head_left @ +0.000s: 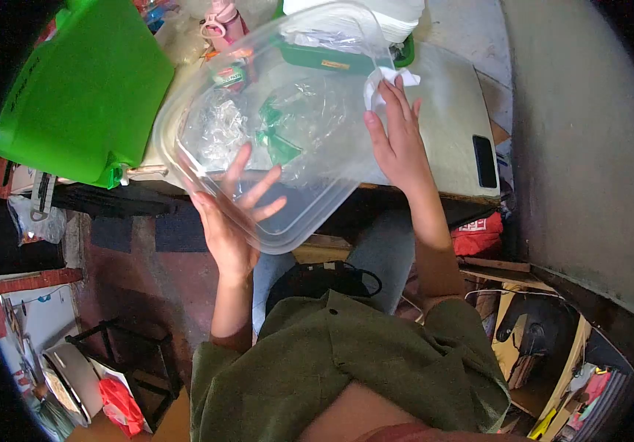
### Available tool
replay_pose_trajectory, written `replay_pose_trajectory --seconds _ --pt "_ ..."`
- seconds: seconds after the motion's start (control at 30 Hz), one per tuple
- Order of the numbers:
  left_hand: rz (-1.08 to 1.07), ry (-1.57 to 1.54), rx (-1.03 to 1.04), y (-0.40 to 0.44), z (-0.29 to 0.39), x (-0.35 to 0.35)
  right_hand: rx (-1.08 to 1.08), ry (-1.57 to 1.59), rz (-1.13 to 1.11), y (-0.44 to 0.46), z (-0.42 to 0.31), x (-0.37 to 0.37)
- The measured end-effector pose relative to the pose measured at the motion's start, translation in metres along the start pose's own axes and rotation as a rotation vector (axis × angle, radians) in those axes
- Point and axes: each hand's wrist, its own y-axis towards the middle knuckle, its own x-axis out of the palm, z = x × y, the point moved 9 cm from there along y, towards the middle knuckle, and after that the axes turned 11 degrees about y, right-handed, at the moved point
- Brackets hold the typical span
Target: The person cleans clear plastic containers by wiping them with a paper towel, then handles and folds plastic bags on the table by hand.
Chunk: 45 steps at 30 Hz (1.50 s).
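My left hand point(232, 214) grips the near left corner of a large clear plastic lid point(317, 158), rectangular with rounded corners. The fingers spread behind it and show through the plastic. The lid is held tilted above the table's front edge. At its right rim, my right hand point(398, 140) presses a crumpled white tissue point(380, 85) against the plastic. Through the lid I see crinkled clear plastic wrap point(225, 129) and a green piece of plastic point(279, 136) on the table.
A bright green plastic bin point(85, 88) stands at the left. Behind the lid are a pink bottle point(223, 26) and a green tray point(317, 57) with stacked white items. A phone point(485, 162) lies by the table's right edge point(450, 110). A wall point(590, 147) rises on the right.
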Motion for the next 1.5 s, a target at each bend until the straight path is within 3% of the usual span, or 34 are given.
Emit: replay_pose_trajectory --seconds 0.2,0.33,0.43,0.6,0.73,0.83,0.9,0.93,1.0,1.03,1.07,1.13,1.2,1.27,1.3,1.5 --pt "-0.144 0.032 -0.095 -0.013 -0.018 0.022 -0.165 0.038 -0.010 0.027 -0.042 0.016" --pt "-0.248 0.238 -0.127 -0.014 -0.033 0.023 -0.281 0.128 -0.230 0.002 -0.089 0.065" --pt "-0.138 0.551 -0.070 -0.011 -0.055 0.002 -0.422 0.223 -0.334 -0.027 -0.129 0.082" --pt "0.018 0.319 0.012 -0.012 -0.062 -0.002 -0.491 0.270 -0.320 -0.039 -0.123 0.088" --pt "-0.081 0.131 -0.002 -0.001 -0.048 0.005 -0.498 0.385 -0.324 -0.078 -0.126 0.088" --pt "0.133 0.086 -0.048 0.006 -0.039 -0.016 -0.584 0.381 -0.472 -0.111 -0.126 0.085" --pt "0.142 0.109 -0.014 0.006 -0.029 -0.019 -0.574 0.272 -0.448 -0.109 -0.109 0.068" --pt "0.151 0.129 0.015 0.005 -0.022 -0.021 -0.557 0.162 -0.425 -0.107 -0.096 0.057" --pt "0.142 0.101 -0.003 0.005 -0.019 -0.026 -0.258 0.164 -0.132 -0.082 -0.048 0.004" --pt "0.120 0.092 -0.010 0.005 -0.019 -0.029 -0.123 0.106 0.131 -0.075 -0.026 -0.032" --pt "0.097 0.083 -0.015 0.006 -0.020 -0.032 0.200 0.055 0.291 -0.072 0.002 -0.064" --pt "0.085 0.084 -0.030 0.005 -0.029 -0.037 0.269 0.471 0.633 -0.085 0.084 -0.097" --pt "0.080 0.027 -0.083 0.006 -0.040 -0.036 0.576 0.853 0.653 -0.095 0.113 -0.080" --pt "0.052 0.036 -0.114 0.005 -0.044 -0.020 0.743 1.388 0.565 -0.105 0.117 -0.040" --pt "0.053 0.055 -0.130 0.005 -0.048 -0.016 0.698 1.431 0.463 -0.104 0.114 -0.028" --pt "0.030 0.040 -0.183 0.002 -0.073 -0.010 0.679 1.505 0.535 -0.106 0.083 -0.011"
